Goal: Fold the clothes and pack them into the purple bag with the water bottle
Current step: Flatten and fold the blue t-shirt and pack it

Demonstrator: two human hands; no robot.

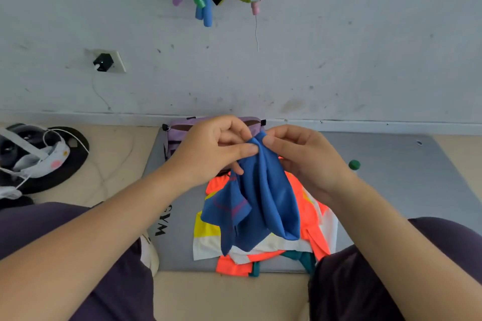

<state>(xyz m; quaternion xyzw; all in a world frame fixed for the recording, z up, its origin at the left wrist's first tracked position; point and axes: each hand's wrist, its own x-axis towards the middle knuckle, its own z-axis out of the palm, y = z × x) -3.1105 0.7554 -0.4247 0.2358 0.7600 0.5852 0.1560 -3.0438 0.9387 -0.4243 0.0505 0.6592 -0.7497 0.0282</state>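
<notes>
I am sitting on the floor with my knees apart, holding up a blue garment point(263, 198) over a grey mat point(391, 177). My left hand point(208, 151) is pinching the top edge of the blue cloth between thumb and fingers, and my right hand point(302, 156) is pinching the same edge just beside it, so both hands are nearly touching. The cloth is hanging down bunched over a pile of clothes point(315, 219) in orange, white, yellow and teal lying on the mat. The purple bag point(180, 135) is lying at the far end of the mat against the wall, partly hidden behind my hands. The green cap of the water bottle point(354, 165) is showing just past my right wrist.
</notes>
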